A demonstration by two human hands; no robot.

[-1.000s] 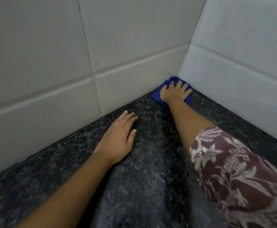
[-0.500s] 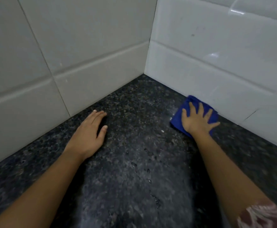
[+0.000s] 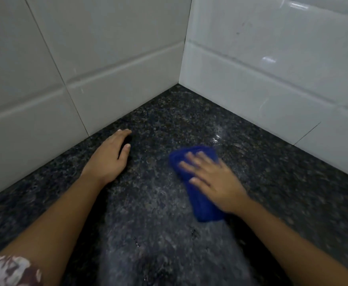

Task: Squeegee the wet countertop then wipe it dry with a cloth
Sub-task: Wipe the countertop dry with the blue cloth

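Presently catalogued, largest item first.

1. Dark speckled granite counter (image 3: 169,112): fills the lower view and runs into a wall corner at 12 o'clock. It looks damp, with a greyish film down the middle toward 6 o'clock.
2. White glazed ceramic wall tiles (image 3: 272,69): two walls meet at the corner and bound the counter from 9 o'clock round to 3 o'clock.
3. Right hand (image 3: 214,178): palm down on the cloth, fingers (image 3: 191,159) spread and straight, pressing rather than clenched, and blurred.
4. Left hand (image 3: 107,159): at 9 o'clock of the cloth, flat on the counter, fingers released and holding nothing. It probably serves as a brace.
5. Folded royal-blue microfibre cloth (image 3: 202,205): lies on the counter under the right hand, at about 5 o'clock from the corner and well apart from both walls.
6. Wet glint (image 3: 217,139): on the counter at 12 o'clock of the cloth.
7. Stray water droplets (image 3: 137,242): at 7 o'clock of the cloth.

No squeegee is in view, so the step in hand is judged to be the drying wipe.

Handling note: keep the palm flat so that the whole fold bears on the stone. Work in overlapping strokes from 12 o'clock toward 6 o'clock, pass over items 6 and 7, and turn the cloth to a drier face once it smears.
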